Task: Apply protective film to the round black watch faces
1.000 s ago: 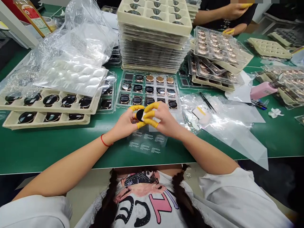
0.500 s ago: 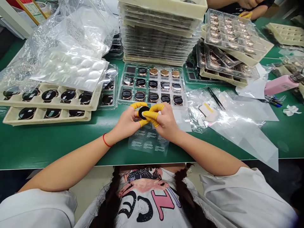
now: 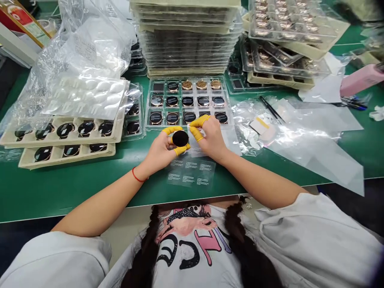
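Note:
My left hand (image 3: 160,150), with yellow finger covers, grips a round black disc (image 3: 180,139) by its edge, its dark face turned up. Just right of the disc, my right hand (image 3: 210,136) is closed in a pinch, with a small whitish bit at its fingertips that is too small to name. Beyond both hands lies a clear compartment tray (image 3: 146,116) with black round pieces and a few gold ones. Below my hands, a transparent sheet with white printed labels (image 3: 190,174) lies on the green table (image 3: 99,176).
A tall stack of trays (image 3: 189,48) stands behind the compartment tray. At the left are cream trays (image 3: 72,140) under plastic sheets. Black tweezers (image 3: 271,109), plastic film (image 3: 324,148) and a pink bottle (image 3: 361,80) lie to the right.
My right hand has come off the disc and moved right. The disc's dark face now shows whole in my left hand. The view has shifted, and the other person's hands are out of sight.

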A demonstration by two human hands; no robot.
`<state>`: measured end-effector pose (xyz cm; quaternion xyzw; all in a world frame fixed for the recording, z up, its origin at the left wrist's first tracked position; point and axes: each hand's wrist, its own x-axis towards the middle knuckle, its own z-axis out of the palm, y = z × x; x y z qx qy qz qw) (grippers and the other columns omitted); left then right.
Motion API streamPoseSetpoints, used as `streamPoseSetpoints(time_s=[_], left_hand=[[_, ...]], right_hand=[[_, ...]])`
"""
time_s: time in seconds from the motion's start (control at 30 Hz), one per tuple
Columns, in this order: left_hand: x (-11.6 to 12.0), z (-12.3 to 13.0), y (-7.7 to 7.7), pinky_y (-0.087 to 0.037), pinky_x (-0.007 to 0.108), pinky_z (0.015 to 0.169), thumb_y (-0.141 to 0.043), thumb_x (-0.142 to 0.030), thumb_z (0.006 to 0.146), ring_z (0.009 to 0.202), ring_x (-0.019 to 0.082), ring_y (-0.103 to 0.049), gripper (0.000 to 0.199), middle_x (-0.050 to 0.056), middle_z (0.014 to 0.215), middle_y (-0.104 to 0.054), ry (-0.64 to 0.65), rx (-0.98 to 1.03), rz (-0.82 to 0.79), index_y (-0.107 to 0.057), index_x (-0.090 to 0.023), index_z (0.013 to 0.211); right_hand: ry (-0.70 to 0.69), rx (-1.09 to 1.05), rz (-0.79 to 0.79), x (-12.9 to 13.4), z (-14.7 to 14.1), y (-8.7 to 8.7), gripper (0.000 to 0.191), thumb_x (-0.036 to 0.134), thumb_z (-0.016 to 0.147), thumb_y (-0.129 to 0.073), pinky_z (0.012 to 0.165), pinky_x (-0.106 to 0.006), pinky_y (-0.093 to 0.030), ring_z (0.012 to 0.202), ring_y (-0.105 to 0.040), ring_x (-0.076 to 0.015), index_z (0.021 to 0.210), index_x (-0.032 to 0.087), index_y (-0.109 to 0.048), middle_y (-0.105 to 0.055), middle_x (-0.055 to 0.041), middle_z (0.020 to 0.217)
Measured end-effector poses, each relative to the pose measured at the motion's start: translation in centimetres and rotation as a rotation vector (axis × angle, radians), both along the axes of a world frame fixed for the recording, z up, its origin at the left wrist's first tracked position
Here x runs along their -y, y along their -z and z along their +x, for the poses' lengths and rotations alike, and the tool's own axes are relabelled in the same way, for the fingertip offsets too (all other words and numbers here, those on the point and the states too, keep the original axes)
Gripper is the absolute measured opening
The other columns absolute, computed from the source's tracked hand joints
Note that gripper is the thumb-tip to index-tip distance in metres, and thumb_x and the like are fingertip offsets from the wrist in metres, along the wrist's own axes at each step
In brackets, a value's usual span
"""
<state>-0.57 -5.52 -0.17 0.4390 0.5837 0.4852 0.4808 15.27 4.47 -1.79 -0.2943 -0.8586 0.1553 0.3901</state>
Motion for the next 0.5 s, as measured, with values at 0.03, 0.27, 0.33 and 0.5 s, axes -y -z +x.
streamPoseSetpoints(time_s=[0.03, 0.27, 0.33, 0.5], left_hand=[[0.0, 0.0, -0.3, -0.054, 0.023, 0.064, -0.084, -0.027, 0.061, 0.066, 0.012, -0.067, 0.064, -0.003, 0.076, -0.067, -0.012, 0.003, -0.006, -0.049, -0.018, 0.114], [0.0, -0.3, -1.0, -0.058, 0.025, 0.07, -0.087, -0.026, 0.059, 0.073, 0.013, -0.069, 0.064, -0.001, 0.084, -0.069, -0.036, 0.057, 0.01, -0.051, -0.018, 0.112], [0.0, -0.3, -1.0, -0.058, 0.025, 0.069, -0.086, -0.025, 0.059, 0.071, 0.013, -0.069, 0.064, -0.002, 0.082, -0.069, -0.056, 0.057, 0.01, -0.051, -0.018, 0.111], [0.2, -0.5, -1.1, -0.06, 0.028, 0.076, -0.083, -0.026, 0.065, 0.078, 0.016, -0.073, 0.062, -0.001, 0.084, -0.07, -0.044, 0.075, 0.06, -0.046, -0.02, 0.114]], right_hand=[[0.001, -0.037, -0.017, -0.2, 0.4, -0.5, 0.014, 0.032, 0.094, -0.051, 0.079, -0.038, -0.039, 0.086, -0.053, -0.0198, 0.091, 0.021, -0.06, -0.063, -0.0043, 0.088], [-0.016, -0.109, 0.059, 0.8, 1.8, -3.4, 0.009, 0.029, 0.092, -0.055, 0.083, -0.039, -0.041, 0.085, -0.056, -0.0191, 0.092, 0.023, -0.061, -0.065, -0.0027, 0.088], [-0.036, -0.064, 0.042, 1.1, 1.7, -3.2, 0.01, 0.03, 0.092, -0.055, 0.084, -0.04, -0.041, 0.086, -0.057, -0.0197, 0.091, 0.024, -0.062, -0.066, -0.0026, 0.088], [-0.008, 0.126, -0.129, -0.1, 2.1, -2.5, 0.015, 0.031, 0.09, -0.055, 0.089, -0.046, -0.04, 0.096, -0.056, -0.0246, 0.097, 0.023, -0.065, -0.068, -0.0064, 0.094]])
